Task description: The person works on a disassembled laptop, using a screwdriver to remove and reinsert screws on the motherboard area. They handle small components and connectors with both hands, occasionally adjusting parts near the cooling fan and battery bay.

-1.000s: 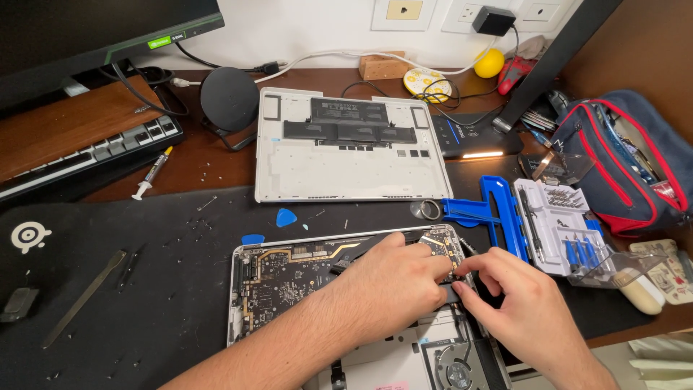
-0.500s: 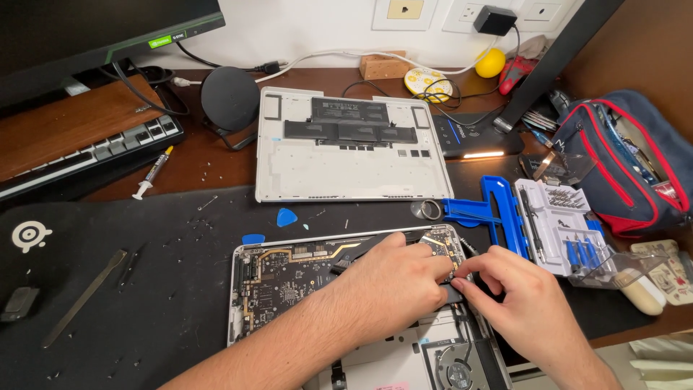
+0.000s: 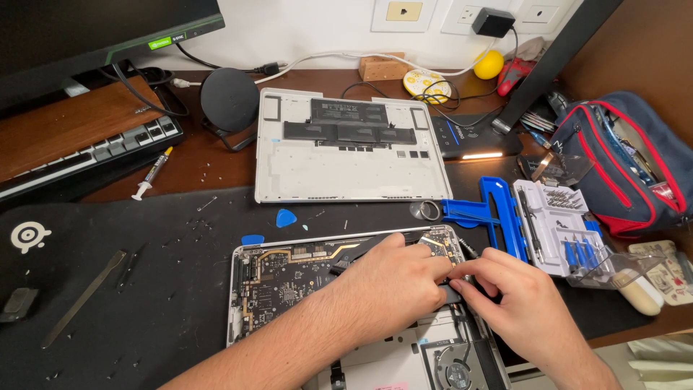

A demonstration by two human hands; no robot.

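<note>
An opened laptop [image 3: 289, 282] lies on a black mat [image 3: 144, 289], its circuit board and a fan [image 3: 456, 372] exposed. My left hand [image 3: 390, 285] rests on the board's right half, fingertips pressing near the right edge. My right hand [image 3: 516, 303] meets it there, and both pinch a small dark part [image 3: 451, 292] between thumbs and fingers. What lies under the hands is hidden. The laptop's removed silver bottom cover [image 3: 346, 155] sits farther back, inner side up.
A white screwdriver-bit case [image 3: 556, 224] and blue tools [image 3: 484, 213] lie to the right. Blue picks [image 3: 286, 217], loose screws, a metal spudger [image 3: 83, 297], a syringe [image 3: 151, 173], a keyboard [image 3: 79, 159], a round black speaker [image 3: 229, 99] and a red-trimmed pouch [image 3: 628, 166] surround the mat.
Both hands stay at the same spot on the laptop's right edge; the fingers shifted only slightly.
</note>
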